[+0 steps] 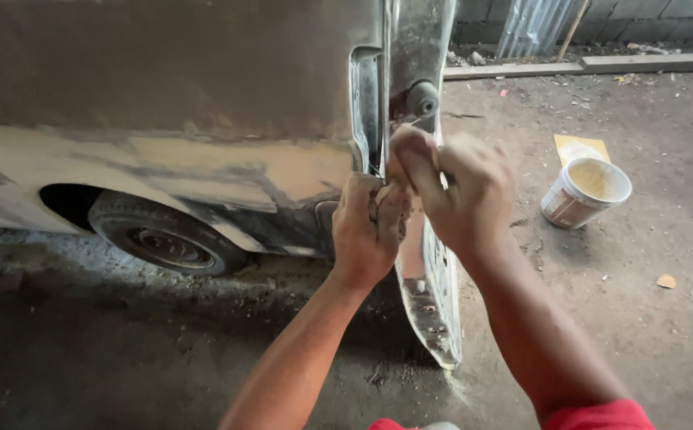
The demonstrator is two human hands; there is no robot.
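Grey, filler-patched van corner [378, 103]; left hand [366, 231], right hand [462, 191] clenched against its edge.

One head-worn camera looks down and forward, close over the left hand [369, 231] and right hand [456, 191]; the dirt floor [641, 318] spreads beyond and beneath them.

A rough car body repair workshop: a vehicle body [163, 87] stands sanded and patched with tan filler above its rear wheel [163, 239]. Right of the vehicle, an open tub of putty [585, 191] sits on the dusty dirt floor [641, 318], with a block wall [665, 16] beyond.
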